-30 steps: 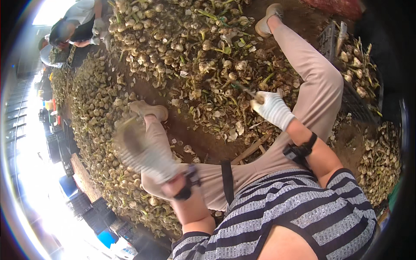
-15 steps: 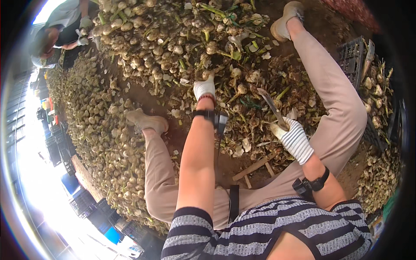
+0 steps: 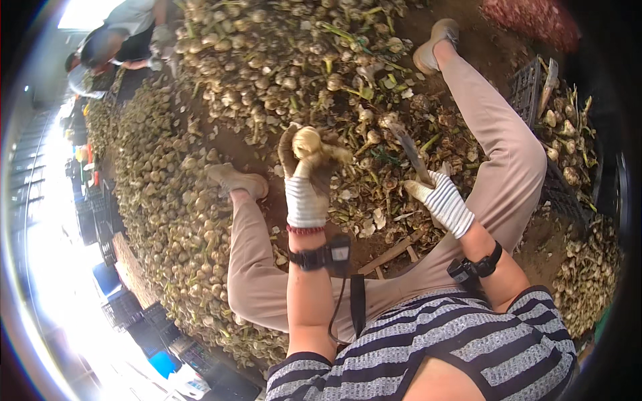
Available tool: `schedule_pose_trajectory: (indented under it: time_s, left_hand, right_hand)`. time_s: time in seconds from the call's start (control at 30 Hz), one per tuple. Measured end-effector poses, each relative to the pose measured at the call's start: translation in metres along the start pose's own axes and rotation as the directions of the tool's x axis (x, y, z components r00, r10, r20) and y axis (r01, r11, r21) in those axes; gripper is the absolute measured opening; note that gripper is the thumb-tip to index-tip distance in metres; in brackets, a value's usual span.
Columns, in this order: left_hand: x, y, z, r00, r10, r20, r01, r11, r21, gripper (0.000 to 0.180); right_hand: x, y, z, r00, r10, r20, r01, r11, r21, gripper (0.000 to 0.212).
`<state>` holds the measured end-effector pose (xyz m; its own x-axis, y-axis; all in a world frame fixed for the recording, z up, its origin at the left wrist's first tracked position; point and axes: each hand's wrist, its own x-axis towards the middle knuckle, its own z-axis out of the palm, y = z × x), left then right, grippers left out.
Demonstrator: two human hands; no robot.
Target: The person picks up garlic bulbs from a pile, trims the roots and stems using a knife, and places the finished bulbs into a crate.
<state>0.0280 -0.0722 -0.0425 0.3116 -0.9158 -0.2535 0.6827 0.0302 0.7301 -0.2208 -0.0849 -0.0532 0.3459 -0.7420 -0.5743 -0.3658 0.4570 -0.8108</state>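
My left hand [image 3: 299, 175], in a soiled white glove, is closed around a pale garlic bulb [image 3: 307, 142], with the bulb showing above the fingers. A blurred stem or root end sticks out to its right. To the right, my right hand [image 3: 438, 197], in a striped white glove, grips a curved knife [image 3: 412, 155] whose blade points up and left, apart from the bulb. Beyond both hands lies a large heap of garlic bulbs [image 3: 267, 60], with loose stalks and peeled skins among them.
More garlic [image 3: 174, 220] covers the ground at left. A black crate [image 3: 527, 93] stands beside my right leg, garlic next to it. Wooden slats [image 3: 394, 255] lie between my legs. A co-worker [image 3: 127, 33] bends over the heap at far left. A red mesh sack [image 3: 531, 20] lies at far right.
My left hand has drawn back from the heap toward me, now with a garlic bulb raised in it. My right hand with the knife has shifted only slightly.
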Motion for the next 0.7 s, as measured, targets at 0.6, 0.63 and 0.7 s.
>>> schedule_pose_trajectory:
  time_s: [0.6,0.63,0.7]
  left_hand:
    - [-0.121,0.019,0.040,0.879,-0.040,0.475,-0.474,-0.194,0.859,0.023]
    - [-0.121,0.018,0.039,0.880,-0.046,0.472,-0.472,-0.194,0.860,0.023]
    - [-0.118,0.019,0.046,0.923,-0.142,0.357,-0.369,-0.064,0.927,0.021]
  right_hand:
    - [-0.075,-0.069,0.027,0.660,-0.728,0.185,0.646,0.424,-0.635,0.016]
    - [-0.074,-0.068,0.027,0.669,-0.716,0.201,0.643,0.420,-0.641,0.016]
    - [-0.067,-0.062,0.023,0.659,-0.726,0.195,0.654,0.426,-0.625,0.015]
